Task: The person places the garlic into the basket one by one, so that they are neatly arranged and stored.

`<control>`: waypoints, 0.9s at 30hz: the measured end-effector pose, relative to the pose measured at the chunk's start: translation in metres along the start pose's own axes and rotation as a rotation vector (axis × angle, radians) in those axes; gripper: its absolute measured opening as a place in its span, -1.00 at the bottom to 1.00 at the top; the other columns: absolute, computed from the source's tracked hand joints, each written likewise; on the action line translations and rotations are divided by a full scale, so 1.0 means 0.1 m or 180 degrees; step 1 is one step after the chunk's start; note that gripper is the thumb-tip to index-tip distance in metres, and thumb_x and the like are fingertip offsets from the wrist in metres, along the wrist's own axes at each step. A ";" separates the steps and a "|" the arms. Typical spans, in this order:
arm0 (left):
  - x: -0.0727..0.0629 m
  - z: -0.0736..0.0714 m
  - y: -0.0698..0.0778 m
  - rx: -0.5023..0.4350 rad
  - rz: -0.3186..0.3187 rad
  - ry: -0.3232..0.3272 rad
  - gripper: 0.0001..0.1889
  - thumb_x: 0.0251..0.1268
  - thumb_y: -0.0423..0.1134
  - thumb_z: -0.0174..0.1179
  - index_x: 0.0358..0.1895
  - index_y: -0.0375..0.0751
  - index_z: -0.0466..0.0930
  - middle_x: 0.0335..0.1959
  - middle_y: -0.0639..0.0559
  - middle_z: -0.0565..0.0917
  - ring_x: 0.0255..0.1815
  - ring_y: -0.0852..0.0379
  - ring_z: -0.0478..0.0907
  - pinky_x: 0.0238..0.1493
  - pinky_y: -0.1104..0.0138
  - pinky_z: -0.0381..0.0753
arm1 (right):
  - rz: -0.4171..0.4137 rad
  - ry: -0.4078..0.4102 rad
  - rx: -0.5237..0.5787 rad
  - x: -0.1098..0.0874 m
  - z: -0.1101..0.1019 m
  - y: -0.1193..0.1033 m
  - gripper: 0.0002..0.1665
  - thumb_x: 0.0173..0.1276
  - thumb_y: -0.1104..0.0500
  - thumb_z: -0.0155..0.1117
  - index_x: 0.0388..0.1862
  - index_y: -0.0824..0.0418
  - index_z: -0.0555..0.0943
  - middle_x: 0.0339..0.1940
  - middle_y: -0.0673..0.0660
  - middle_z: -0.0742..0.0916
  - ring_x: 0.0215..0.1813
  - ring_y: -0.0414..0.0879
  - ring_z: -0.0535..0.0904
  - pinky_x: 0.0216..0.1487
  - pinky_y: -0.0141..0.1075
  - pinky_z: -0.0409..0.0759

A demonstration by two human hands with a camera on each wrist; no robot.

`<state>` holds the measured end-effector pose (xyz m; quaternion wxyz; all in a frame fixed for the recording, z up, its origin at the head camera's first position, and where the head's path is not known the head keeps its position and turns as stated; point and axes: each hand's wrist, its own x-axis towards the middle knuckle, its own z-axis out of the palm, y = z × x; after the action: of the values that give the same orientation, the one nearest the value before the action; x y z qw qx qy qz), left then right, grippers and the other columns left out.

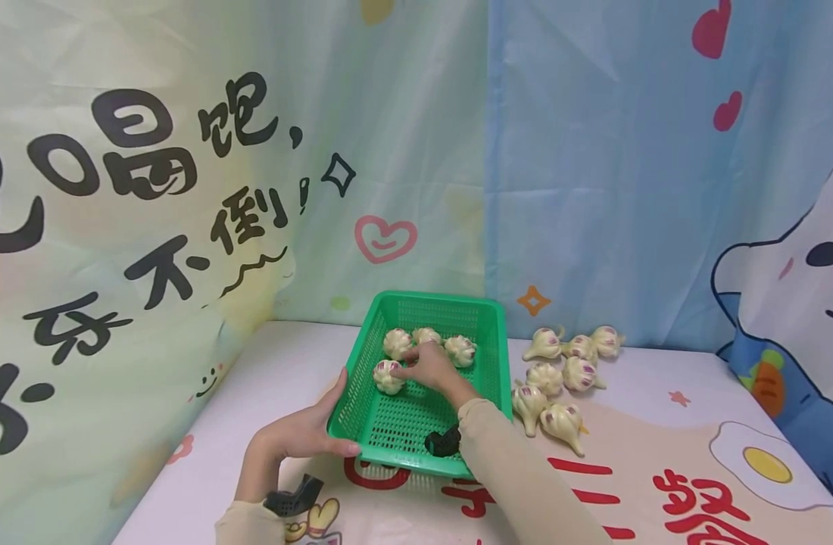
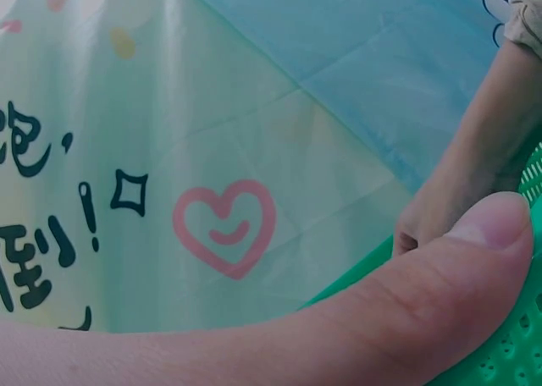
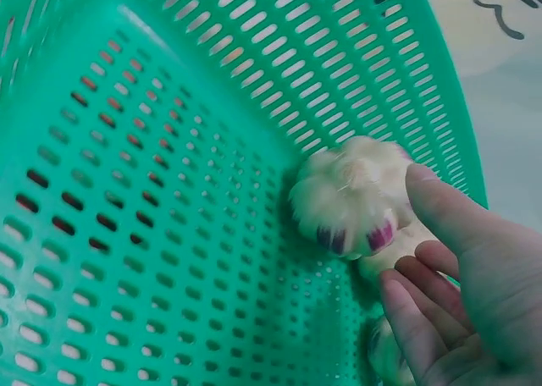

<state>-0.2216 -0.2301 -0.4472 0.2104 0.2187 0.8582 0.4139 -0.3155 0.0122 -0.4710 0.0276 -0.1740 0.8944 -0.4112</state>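
A green plastic basket (image 1: pixel 430 462) with slotted walls stands on the table, with several garlic bulbs inside. My left hand (image 1: pixel 304 431) holds its near-left corner, thumb at the near rim and fingers at the left side; in the left wrist view the thumb (image 2: pixel 406 310) lies against the green wall, the other fingers hidden. Inside the basket, my right hand (image 1: pixel 432 369) is beside the nearest garlic bulb (image 1: pixel 388 376). In the right wrist view its thumb tip is at the edge of that bulb (image 3: pixel 351 195), while the fingers (image 3: pixel 415 318) are spread from the thumb, not wrapped round it.
More garlic bulbs (image 1: pixel 544 378) lie loose on the table right of the basket. Behind stands a printed curtain (image 1: pixel 416 182), close to the basket's far rim. A black wrist device (image 1: pixel 294 496) sits on the left wrist, another (image 1: pixel 444 441) on the right. The tabletop (image 1: pixel 287 363) has printed drawings.
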 end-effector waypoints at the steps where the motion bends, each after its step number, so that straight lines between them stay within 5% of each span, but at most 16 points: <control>1: 0.00 0.00 0.00 -0.0001 -0.0004 0.0008 0.33 -0.01 0.12 0.39 0.49 -0.03 -0.63 0.55 -0.13 -0.45 0.56 -0.17 -0.30 0.43 -0.07 0.04 | -0.0006 0.0005 0.0021 0.00 -0.01 0.00 -0.49 0.23 0.01 0.36 0.01 0.36 0.64 0.00 0.29 0.70 -0.03 0.12 0.63 -0.03 -0.10 0.59; 6: 0.01 0.01 0.01 -0.0019 -0.0039 -0.0001 0.33 -0.02 0.13 0.39 0.49 -0.02 -0.62 0.55 -0.12 -0.45 0.56 -0.17 -0.31 0.43 -0.07 0.03 | 0.0044 -0.0018 0.0108 0.00 -0.05 -0.02 -0.40 0.23 -0.02 0.36 0.13 0.34 0.58 0.14 0.27 0.65 0.14 0.13 0.58 0.09 -0.07 0.56; 27: 0.02 0.02 -0.01 -0.0003 -0.0034 -0.0019 0.32 0.01 0.12 0.38 0.49 -0.02 -0.63 0.55 -0.14 -0.45 0.55 -0.20 -0.28 0.42 -0.09 0.05 | -0.0219 0.0137 0.0609 -0.26 -0.27 -0.24 -0.43 0.20 0.02 0.39 0.15 0.24 0.58 0.13 0.20 0.65 0.17 0.09 0.59 0.09 -0.15 0.58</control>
<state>-0.2223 -0.2286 -0.4493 0.2154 0.2152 0.8585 0.4126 -0.2889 0.0256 -0.4376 0.0108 -0.1923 0.8449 -0.4990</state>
